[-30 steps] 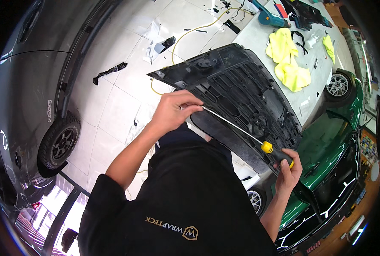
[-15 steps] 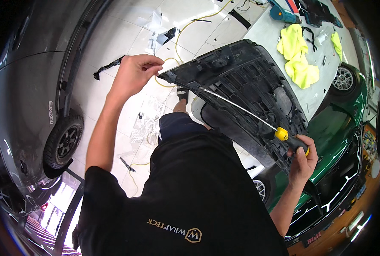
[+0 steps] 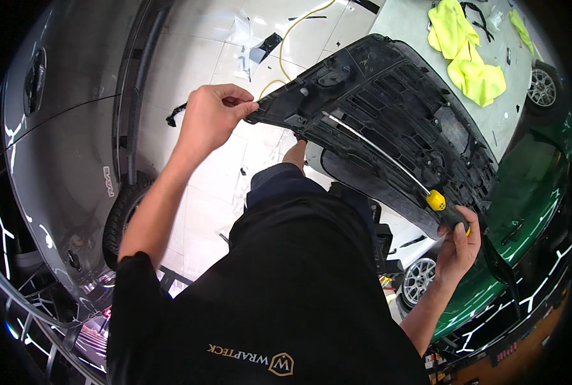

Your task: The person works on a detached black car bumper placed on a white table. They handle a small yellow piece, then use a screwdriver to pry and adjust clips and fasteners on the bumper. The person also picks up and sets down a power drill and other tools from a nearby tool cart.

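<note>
A large black moulded plastic panel (image 3: 388, 96), ribbed and slotted on the side facing me, slants from centre to right. At its left corner my left hand (image 3: 216, 119) is closed, thumb and forefinger pinching the tip. My right hand (image 3: 458, 247) wraps round the yellow-and-black handle of a long screwdriver (image 3: 436, 200), near the panel's lower right end. The screwdriver's metal shaft slants up and left across the panel's face, its tip near the left part. Whether my right fingers also grip the panel's edge is hidden.
On the left stands a grey car (image 3: 68, 141); on the right, a green car (image 3: 533, 173). A pale table (image 3: 420, 38) behind the panel carries yellow-green cloths (image 3: 475, 67). Across the tiled floor (image 3: 196, 58) lie a yellow hose (image 3: 286, 45) and film scraps (image 3: 250, 54).
My view has shifted. The panel appears higher and farther right. My left thumb and forefinger now meet the panel's corner, where before they were just above it. The right hand keeps the screwdriver.
</note>
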`<state>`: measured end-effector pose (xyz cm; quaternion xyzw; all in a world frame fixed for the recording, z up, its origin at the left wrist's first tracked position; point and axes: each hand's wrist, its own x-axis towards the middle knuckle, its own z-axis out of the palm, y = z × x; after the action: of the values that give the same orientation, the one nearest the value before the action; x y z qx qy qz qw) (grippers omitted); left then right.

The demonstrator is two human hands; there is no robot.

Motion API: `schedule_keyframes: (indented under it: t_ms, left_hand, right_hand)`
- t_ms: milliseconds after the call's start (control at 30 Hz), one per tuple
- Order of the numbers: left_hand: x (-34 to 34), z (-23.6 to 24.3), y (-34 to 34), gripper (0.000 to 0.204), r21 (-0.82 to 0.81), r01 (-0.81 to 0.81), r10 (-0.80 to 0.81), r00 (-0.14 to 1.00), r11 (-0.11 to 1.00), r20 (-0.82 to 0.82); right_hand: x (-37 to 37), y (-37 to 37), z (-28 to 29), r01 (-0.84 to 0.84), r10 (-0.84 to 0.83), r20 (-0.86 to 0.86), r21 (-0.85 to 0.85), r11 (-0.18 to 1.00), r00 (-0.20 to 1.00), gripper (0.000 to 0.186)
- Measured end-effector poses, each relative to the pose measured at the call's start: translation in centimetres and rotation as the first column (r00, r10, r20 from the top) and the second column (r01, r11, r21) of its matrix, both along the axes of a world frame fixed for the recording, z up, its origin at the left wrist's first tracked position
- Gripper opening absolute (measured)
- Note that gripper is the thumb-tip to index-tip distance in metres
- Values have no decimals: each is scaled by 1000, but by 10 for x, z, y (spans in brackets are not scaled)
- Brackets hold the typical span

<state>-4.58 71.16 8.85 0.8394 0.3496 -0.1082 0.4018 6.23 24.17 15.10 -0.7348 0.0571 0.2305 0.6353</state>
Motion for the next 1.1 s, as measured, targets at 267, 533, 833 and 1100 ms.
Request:
schedule_keyframes:
  t_ms: [267,533,833,1100]
  left_hand:
    - [0,4,-57,19,280,-194,204,979,940,-8]
    - [3,-29,-81,18,678,42,99,981,733,-168]
    - [-6,-55,-80,29,807,73,127,975,586,-180]
    - [-18,-62,-76,25,726,24,94,988,687,-122]
  right_hand:
    - [1,-22,-43,-1,23,-123,176,984,992,34]
    - [23,-77,-52,-18,59,-202,200,980,978,36]
    - [32,-130,-60,-64,107,-226,191,979,968,39]
    - [49,-145,-47,-36,53,-200,84,996,978,40]
